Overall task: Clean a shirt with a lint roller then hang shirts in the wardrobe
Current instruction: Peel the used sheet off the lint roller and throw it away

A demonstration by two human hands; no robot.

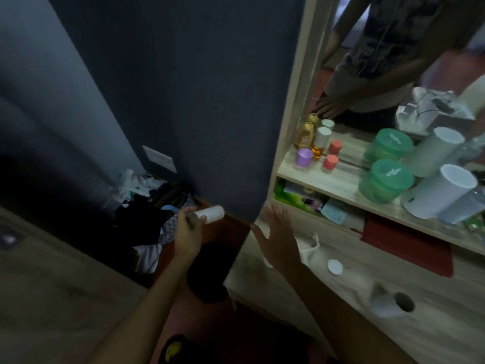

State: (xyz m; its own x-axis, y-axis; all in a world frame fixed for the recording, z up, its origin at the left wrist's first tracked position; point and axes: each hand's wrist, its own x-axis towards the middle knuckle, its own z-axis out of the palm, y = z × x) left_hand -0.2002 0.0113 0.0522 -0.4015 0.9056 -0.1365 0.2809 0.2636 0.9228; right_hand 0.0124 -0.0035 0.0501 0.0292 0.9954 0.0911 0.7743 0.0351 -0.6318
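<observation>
Here, line by line, is what we see.

Lint roller: we hold the lint roller (210, 214) in our left hand (187, 232); its white cylinder sticks out past the fingers, up and to the right, towards the dark blue wall (196, 88).
Long axis: it runs roughly level, tipped slightly upward at the free end.
Left fingers: curled round the handle end, thumb on top; the handle itself is hidden in the grip.
Right hand: our right hand (279, 232) hovers apart from the roller, fingers straight and spread, holding nothing, just over the edge of the wooden dresser (328, 298).
Nearer hand: the left already has the tool; we judge the right is free to take or steady a shirt.
Shirt: no single shirt is clear to us; a heap of clothes (147, 206) lies on the floor in the corner, just beyond and left of the roller.
Surface: the dresser shelf carries green jars (383, 179), a white cylinder (441, 190) and small capped bottles (330, 162), doubled in a mirror (393, 61).
Room: dim, the picture blurred; we cannot tell where the wardrobe stands.
</observation>
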